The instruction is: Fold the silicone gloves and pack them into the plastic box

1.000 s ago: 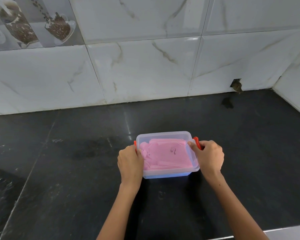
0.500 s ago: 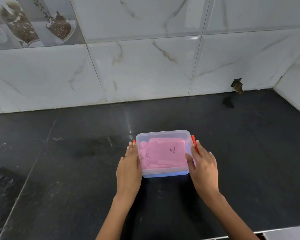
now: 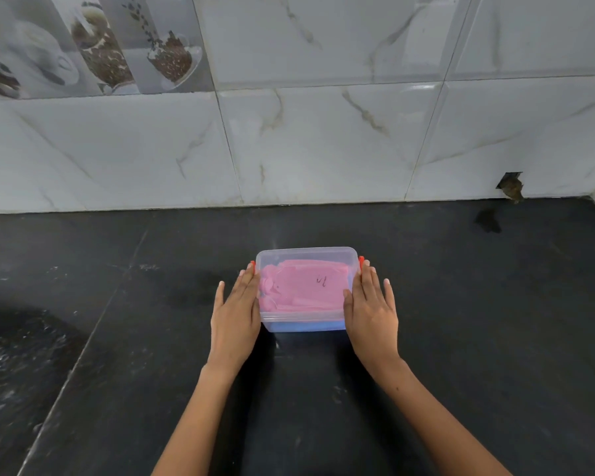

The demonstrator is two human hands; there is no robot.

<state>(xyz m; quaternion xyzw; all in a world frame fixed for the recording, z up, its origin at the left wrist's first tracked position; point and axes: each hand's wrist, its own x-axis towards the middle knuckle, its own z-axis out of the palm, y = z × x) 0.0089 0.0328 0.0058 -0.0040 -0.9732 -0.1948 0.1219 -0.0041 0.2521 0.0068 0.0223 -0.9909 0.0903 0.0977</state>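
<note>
A clear plastic box (image 3: 306,255) with its lid on and orange side clips stands on the black counter, in the middle of the view. Folded pink silicone gloves (image 3: 303,286) lie inside it, seen through the lid, with something blue under them. My left hand (image 3: 236,312) lies flat against the box's left side, fingers straight and together. My right hand (image 3: 371,309) lies flat against the right side in the same way. Both palms press the box's sides; neither hand curls around it.
The black stone counter (image 3: 117,338) runs back to a white marble-tiled wall (image 3: 323,149). A small hole in the wall (image 3: 510,185) sits at the far right, with a dark stain (image 3: 488,221) below it. A side wall meets the counter at the right edge.
My hands have let go of the box's clips and rim, straightened their fingers and slid down flat along the box's two sides. The box stays in place.
</note>
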